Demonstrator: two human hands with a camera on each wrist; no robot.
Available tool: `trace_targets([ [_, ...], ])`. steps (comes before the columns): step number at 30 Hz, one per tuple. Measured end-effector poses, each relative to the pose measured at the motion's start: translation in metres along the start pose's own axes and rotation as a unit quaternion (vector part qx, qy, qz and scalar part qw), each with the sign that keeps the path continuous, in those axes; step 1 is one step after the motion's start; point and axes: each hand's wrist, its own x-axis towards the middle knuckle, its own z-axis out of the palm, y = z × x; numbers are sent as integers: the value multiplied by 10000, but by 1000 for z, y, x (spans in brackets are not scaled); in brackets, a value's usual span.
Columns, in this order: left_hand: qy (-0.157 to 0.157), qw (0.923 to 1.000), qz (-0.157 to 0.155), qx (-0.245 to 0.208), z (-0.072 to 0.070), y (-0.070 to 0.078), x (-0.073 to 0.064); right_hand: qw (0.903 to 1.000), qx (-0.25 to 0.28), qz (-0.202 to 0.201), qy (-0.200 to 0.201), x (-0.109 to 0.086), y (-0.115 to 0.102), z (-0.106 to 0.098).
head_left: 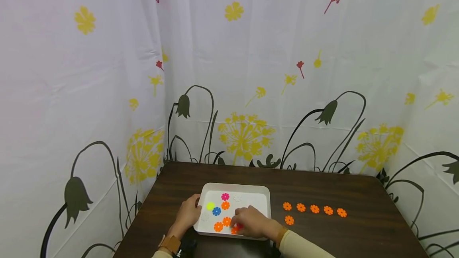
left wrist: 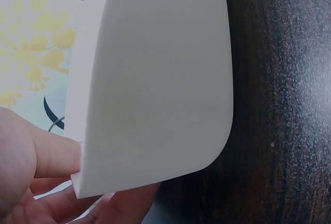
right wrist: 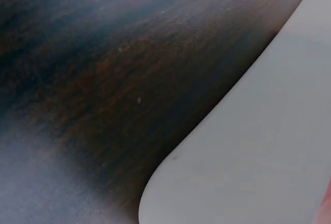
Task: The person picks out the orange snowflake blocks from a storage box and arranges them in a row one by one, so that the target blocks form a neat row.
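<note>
A shallow white tray [head_left: 251, 188] lies on the table with several flower-shaped discs inside. Among them are a pink disc [head_left: 225, 196], a yellow disc [head_left: 210, 206], a blue disc [head_left: 216, 211] and several orange ones [head_left: 218, 227], besides pale white ones. My left hand [head_left: 189, 211] grips the tray's left edge; in the left wrist view the thumb and fingers bracket a corner of its wall [left wrist: 160, 89]. Inside the tray's front part is my right hand [head_left: 251, 222], fingers bent down among orange and reddish-pink discs. Its fingertips are partly hidden, so I cannot tell whether they pinch one.
Right of the tray, five orange discs form a row [head_left: 314, 209] on the dark wooden table [head_left: 358, 234], with another orange disc [head_left: 289, 220] below its left end. A white curtain [head_left: 279, 43] with printed flowers hangs behind and beside the table.
</note>
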Motion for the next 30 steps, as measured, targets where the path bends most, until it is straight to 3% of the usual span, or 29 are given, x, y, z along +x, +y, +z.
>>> trace_targets([
  [9,-1,10000,-76,12,-2,2,0,9997,-85,-89,217,3,-1,-1],
  [17,22,9999,-109,24,-2,2,-1,9997,234,7,-121,7,-1,-4],
  [23,0,10000,-97,3,-2,2,-1,9986,503,-97,-144,6,-4,-9],
  [30,24,10000,-86,33,0,1,-1,9936,1063,369,130,-1,1,-19],
])
